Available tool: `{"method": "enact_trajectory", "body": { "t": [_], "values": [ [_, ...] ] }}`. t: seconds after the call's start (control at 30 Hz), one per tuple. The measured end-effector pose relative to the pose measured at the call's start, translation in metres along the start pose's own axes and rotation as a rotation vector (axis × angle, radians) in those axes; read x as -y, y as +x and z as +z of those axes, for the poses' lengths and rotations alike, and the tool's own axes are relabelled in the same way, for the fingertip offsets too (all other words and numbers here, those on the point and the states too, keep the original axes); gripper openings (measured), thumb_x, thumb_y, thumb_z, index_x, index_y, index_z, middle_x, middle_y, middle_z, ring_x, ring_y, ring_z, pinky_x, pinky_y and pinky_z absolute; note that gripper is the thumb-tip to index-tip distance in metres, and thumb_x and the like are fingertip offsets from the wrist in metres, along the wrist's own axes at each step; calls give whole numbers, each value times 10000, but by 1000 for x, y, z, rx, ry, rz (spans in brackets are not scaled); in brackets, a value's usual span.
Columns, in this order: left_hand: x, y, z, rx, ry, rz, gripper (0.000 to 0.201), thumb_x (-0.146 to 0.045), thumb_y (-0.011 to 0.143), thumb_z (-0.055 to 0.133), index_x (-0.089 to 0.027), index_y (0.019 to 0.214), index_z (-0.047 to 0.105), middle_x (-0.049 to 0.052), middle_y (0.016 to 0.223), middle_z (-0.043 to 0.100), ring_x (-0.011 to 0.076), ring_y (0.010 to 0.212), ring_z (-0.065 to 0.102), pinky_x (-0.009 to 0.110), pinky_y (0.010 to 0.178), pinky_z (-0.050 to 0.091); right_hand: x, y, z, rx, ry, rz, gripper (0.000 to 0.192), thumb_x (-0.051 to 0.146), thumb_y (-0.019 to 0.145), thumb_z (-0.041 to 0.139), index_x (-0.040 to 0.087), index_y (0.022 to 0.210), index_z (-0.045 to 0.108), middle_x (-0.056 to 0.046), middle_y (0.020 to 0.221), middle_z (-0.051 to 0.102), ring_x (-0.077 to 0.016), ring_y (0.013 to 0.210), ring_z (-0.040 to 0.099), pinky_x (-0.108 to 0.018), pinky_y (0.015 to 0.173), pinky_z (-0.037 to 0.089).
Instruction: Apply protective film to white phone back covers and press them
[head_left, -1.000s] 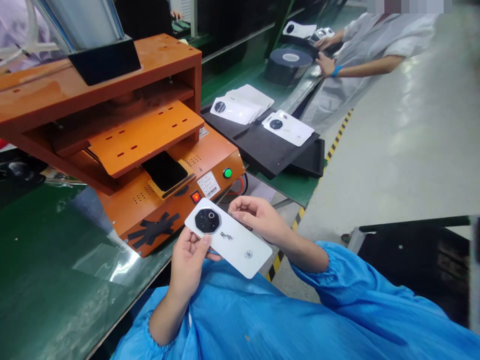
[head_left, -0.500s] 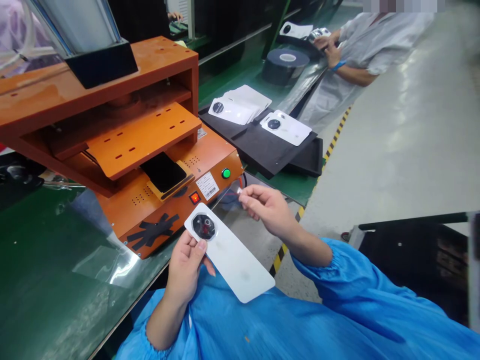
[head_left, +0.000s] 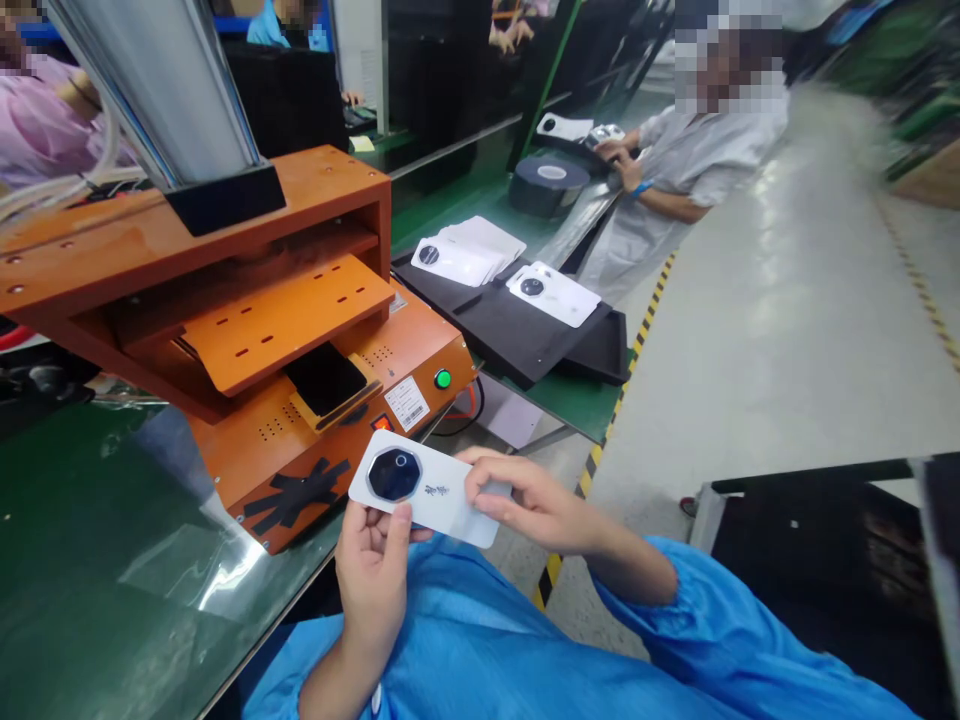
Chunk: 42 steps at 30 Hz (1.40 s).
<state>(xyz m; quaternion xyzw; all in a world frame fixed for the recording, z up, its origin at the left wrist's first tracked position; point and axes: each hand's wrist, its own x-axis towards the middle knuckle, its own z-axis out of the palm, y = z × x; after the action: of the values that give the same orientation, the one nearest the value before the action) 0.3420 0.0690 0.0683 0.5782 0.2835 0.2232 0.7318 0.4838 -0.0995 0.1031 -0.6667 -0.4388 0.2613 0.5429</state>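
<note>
My left hand grips a white phone back cover by its left end, thumb on the face and fingers beneath. A dark octagonal camera window fills that end, and small dark lettering shows beside it. Over the right part of the cover, my right hand has its thumb and index finger pressed together against the face. Whatever is between those fingertips is too small or hidden to tell. The cover tilts slightly down to the right, above my lap.
An orange press with a black pad stands on the green table at left. Beyond it, black trays bear stacked white covers and another cover. A person in white works farther back. A dark cart stands at right.
My right hand has come from beside the press, where it pinched a small clear piece, down onto the cover. The cover has turned flatter, and lettering now shows. The view has tilted up.
</note>
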Motion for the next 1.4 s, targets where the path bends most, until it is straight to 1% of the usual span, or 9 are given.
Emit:
{"method": "enact_trajectory", "body": {
  "t": [0.17, 0.3, 0.37, 0.5, 0.73, 0.83, 0.93, 1.2, 1.4],
  "values": [
    [4, 3, -2, 215, -50, -51, 594, -625, 912, 753, -224, 1336, 640, 166, 1270, 760, 277, 955, 810, 343, 699, 700, -35, 4, -17, -316, 17, 96, 390, 615, 1007, 577, 238, 917, 619, -11, 779, 591, -174, 636, 518, -299, 608, 427],
    [18, 2, -23, 260, 64, -69, 531, -629, 967, 672, -240, 1329, 687, 177, 1369, 729, 282, 998, 809, 334, 726, 692, -67, 38, -117, -800, -362, 177, 258, 494, 904, 544, 245, 836, 558, -11, 752, 569, -199, 672, 526, -310, 653, 443],
    [27, 2, -35, 278, 128, -80, 517, -624, 956, 690, -228, 1287, 717, 171, 1322, 754, 288, 984, 810, 338, 728, 688, -78, 60, -176, -905, -478, 215, 139, 362, 840, 555, 241, 775, 538, -34, 773, 588, -228, 783, 549, -337, 790, 452],
    [36, 0, -43, 285, 187, -115, 542, -661, 918, 712, -222, 1232, 753, 158, 1241, 788, 293, 958, 807, 348, 718, 682, -95, 91, -251, -947, -561, 334, 78, 227, 746, 548, 241, 673, 525, -61, 723, 592, -248, 810, 508, -364, 850, 404],
    [27, -13, -33, 101, 205, -132, 526, -728, 839, 745, -234, 1005, 818, 118, 1089, 822, 257, 813, 789, 300, 629, 639, -102, 107, -269, -924, -496, 367, 124, 196, 650, 601, 234, 563, 520, -70, 707, 607, -253, 890, 530, -362, 899, 415],
    [30, -14, -39, 113, 238, -123, 526, -742, 841, 728, -233, 937, 817, 102, 994, 817, 251, 768, 773, 297, 612, 629, -91, 103, -253, -1053, -396, 320, 111, 295, 692, 580, 241, 620, 514, -56, 714, 571, -248, 864, 530, -365, 829, 440],
    [36, -10, -49, 150, 276, -118, 514, -719, 873, 709, -222, 954, 813, 98, 951, 808, 244, 766, 769, 293, 621, 634, -74, 89, -208, -1065, -228, 259, 190, 421, 722, 578, 232, 727, 556, -28, 718, 553, -206, 741, 528, -325, 691, 446],
    [18, -8, -52, 294, 293, -46, 471, -637, 950, 681, -181, 968, 796, 103, 890, 810, 199, 710, 778, 245, 595, 637, -14, 52, -26, -603, 438, 98, 264, 435, 811, 811, 208, 905, 715, 15, 757, 609, -105, 620, 506, -243, 601, 432],
    [0, -32, -65, 165, 152, -51, 411, -572, 959, 725, -167, 938, 789, 83, 800, 788, 151, 630, 741, 203, 563, 607, -4, 57, 55, -368, 289, -48, 134, 332, 982, 710, 205, 944, 734, -4, 792, 670, -121, 656, 578, -250, 592, 467]
  ]
}}
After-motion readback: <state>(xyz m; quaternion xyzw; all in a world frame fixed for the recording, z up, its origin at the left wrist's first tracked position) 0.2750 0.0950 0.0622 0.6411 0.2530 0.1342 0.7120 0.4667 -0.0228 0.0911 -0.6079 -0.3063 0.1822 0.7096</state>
